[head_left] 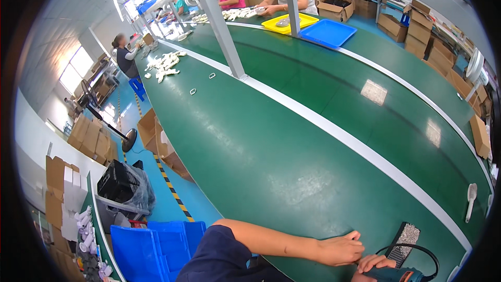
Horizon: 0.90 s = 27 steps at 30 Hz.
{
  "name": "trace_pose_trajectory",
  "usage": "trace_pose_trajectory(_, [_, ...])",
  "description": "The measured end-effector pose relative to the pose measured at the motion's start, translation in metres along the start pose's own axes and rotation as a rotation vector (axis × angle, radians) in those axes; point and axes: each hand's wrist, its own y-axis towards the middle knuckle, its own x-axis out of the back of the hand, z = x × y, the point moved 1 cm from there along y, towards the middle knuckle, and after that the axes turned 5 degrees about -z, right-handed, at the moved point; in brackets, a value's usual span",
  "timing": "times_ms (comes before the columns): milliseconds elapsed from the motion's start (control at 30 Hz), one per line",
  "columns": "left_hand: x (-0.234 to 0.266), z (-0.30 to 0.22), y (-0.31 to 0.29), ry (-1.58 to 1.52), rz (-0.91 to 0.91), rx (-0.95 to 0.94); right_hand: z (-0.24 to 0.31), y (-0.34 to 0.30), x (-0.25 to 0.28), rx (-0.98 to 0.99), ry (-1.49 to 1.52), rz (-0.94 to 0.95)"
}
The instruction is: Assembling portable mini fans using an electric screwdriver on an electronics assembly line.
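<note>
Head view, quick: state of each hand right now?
Left hand: closed, fingers curled; whether it holds anything small cannot be told.
Right hand: closed around the teal power tool, partly cut off by the lower edge.

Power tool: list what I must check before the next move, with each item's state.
1. Right hand on the power tool: ok, its fingers lie on the tool's body.
2. Left hand empty: cannot tell, its fingers are curled.
3. Black cord clear of the black-and-silver piece: not ok, it crosses over it in this view.
4. Tool switched off: cannot tell.
5. Pale brush away from both hands: ok.
</note>
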Motion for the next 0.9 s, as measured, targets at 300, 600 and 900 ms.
trace_pose_trajectory(300, [0.000,0.000,-0.002,0.018,-0.047,0.001,-0.003,-0.001,0.004,0.105,0.027,-0.014])
trace_pose_trajectory(600, [-0.013,0.004,0.001,0.072,-0.119,-0.004,-0.010,-0.006,0.005,0.019,-0.063,-0.033])
trace_pose_trajectory(900, [-0.014,0.005,-0.002,0.012,0.015,-0.070,0.001,0.000,0.008,-0.093,-0.034,0.016])
